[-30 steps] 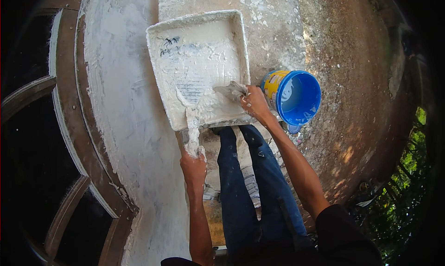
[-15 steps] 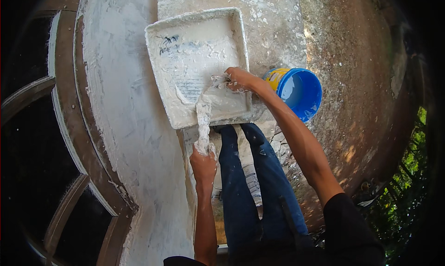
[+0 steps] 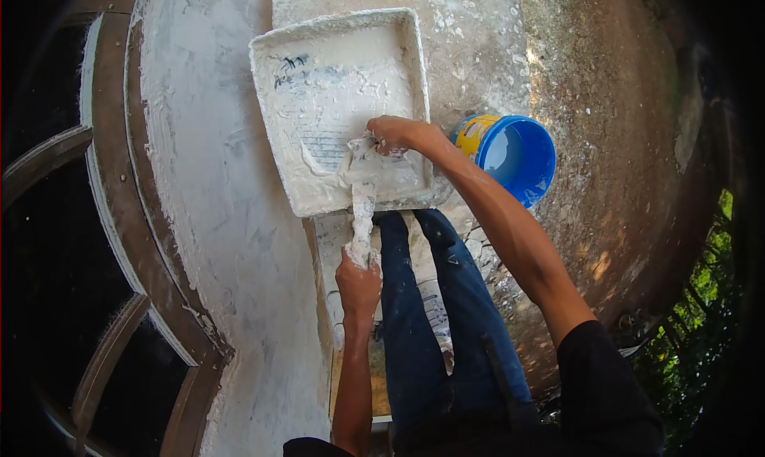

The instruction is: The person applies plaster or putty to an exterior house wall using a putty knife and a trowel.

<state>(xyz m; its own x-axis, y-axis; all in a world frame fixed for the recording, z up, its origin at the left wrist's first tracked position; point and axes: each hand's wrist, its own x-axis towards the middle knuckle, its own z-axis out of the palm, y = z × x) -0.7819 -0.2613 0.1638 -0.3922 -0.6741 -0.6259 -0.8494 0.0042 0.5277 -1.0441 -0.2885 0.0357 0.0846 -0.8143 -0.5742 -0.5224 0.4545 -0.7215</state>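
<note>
A square tray (image 3: 263, 122), its walls crusted white, holds wet, creamy off-white paste (image 3: 335, 110). My left hand (image 3: 358, 286), below the tray's near edge, is closed round the lower end of a long tool thickly coated in white paste (image 3: 362, 210). The tool's upper part reaches over the near rim into the tray; its exact kind is hidden by the coating. Inside the tray, my right hand (image 3: 394, 136) is closed on a small paste-covered piece (image 3: 362, 146), just above the long tool's upper end. Whether the two pieces touch or join, I cannot tell.
Right of the tray stands a blue bucket (image 3: 538, 158) with a yellow label and whitish liquid inside. A whitish coated wall surface (image 3: 199, 178) and brown window frame (image 3: 115, 162) run along the left. My legs (image 3: 414, 321) are below the tray; greenery shows far right.
My right hand has moved left across the tray with the small piece. My left hand and the long tool have shifted slightly to the right.
</note>
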